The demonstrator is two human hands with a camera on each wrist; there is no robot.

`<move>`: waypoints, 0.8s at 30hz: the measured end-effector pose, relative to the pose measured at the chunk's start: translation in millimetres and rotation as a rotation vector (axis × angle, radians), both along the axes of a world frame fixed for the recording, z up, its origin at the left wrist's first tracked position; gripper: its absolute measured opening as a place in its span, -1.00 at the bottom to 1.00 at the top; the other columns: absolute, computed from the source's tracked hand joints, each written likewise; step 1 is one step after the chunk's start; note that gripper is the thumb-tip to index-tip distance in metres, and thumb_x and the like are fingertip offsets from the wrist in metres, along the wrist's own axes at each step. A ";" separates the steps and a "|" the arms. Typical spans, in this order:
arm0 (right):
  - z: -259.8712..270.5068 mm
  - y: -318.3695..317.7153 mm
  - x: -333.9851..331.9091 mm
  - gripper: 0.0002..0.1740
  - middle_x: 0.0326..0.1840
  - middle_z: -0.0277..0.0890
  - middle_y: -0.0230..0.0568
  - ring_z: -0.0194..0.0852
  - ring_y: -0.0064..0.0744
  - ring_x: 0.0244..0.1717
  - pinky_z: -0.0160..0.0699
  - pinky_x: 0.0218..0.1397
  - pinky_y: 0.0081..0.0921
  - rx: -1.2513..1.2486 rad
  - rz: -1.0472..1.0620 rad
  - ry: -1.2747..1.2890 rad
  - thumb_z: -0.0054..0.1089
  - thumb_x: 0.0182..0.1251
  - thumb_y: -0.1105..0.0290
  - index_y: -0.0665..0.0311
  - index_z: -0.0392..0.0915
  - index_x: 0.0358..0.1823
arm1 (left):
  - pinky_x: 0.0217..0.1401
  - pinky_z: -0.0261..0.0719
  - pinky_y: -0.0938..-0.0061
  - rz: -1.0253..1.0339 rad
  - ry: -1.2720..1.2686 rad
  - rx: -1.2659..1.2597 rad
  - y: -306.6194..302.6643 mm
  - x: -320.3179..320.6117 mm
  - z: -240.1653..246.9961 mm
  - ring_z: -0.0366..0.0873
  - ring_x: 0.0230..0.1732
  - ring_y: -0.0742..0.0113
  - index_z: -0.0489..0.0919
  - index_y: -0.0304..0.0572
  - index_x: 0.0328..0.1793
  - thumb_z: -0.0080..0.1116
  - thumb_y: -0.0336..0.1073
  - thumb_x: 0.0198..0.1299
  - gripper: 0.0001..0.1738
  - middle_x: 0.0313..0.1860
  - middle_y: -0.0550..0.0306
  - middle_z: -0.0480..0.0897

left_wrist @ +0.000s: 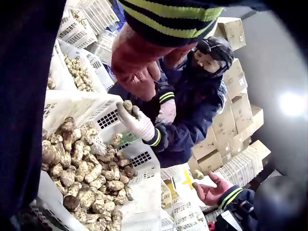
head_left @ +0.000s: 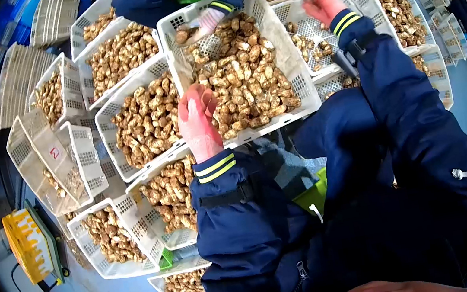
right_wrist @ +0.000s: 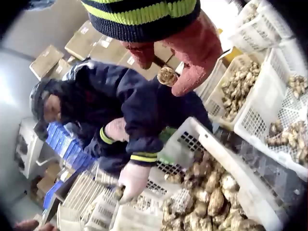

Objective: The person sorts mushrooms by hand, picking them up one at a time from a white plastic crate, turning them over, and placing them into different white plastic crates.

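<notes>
My left hand, in a pinkish-red glove, hovers over the near left rim of the large white crate of brown-and-white mushrooms. Its fingers curl loosely, and nothing shows between them. My right hand, gloved alike, reaches out over the crates at the right, thumb and fingers spread. A single mushroom appears just off its fingertips in the left wrist view. From the right wrist, that mushroom shows between thumb and fingers. Across the crate, another person's gloved hand holds a mushroom.
Crates of mushrooms crowd the left side, with a partly filled crate at the right. Stacked crates stand far left, near a yellow bin. Cardboard boxes are piled behind the other person.
</notes>
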State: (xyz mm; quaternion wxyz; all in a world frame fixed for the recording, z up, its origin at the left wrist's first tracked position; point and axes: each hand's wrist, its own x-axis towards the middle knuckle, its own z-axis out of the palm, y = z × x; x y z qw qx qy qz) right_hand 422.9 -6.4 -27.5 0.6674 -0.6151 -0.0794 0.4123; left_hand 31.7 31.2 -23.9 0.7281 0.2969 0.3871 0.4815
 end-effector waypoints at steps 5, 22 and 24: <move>-6.1 8.9 -50.8 -0.62 -0.23 0.51 -0.08 0.51 -0.45 -0.39 0.62 -0.29 -0.48 -0.177 0.518 -0.189 -0.03 0.26 0.31 0.31 0.34 0.07 | -0.19 0.54 0.53 0.106 0.023 -0.018 1.9 -2.9 8.4 0.52 -0.22 0.30 0.37 -0.40 0.01 -0.07 -0.20 0.24 -0.62 -0.09 -0.07 0.49; -94.1 36.2 -168.8 -0.53 -0.30 0.55 -0.34 0.46 -0.53 -0.40 0.45 -0.34 -0.57 -0.303 1.481 -0.743 0.13 -0.01 0.37 0.06 0.44 0.05 | -0.14 0.53 0.48 0.073 -0.081 -0.017 1.7 -6.5 6.7 0.52 -0.21 0.28 0.39 -0.39 -0.01 -0.09 -0.28 0.23 -0.68 -0.12 -0.05 0.51; -91.1 30.5 -171.1 -0.47 -0.19 0.54 -0.25 0.49 -0.40 -0.28 0.46 -0.21 -0.47 -0.344 1.539 -0.890 0.16 -0.03 0.24 0.03 0.40 0.09 | -0.05 0.51 0.39 0.050 -0.073 -0.024 -0.4 -6.0 8.6 0.50 -0.19 0.28 0.38 -0.39 0.02 -0.08 -0.26 0.23 -0.66 -0.13 -0.02 0.50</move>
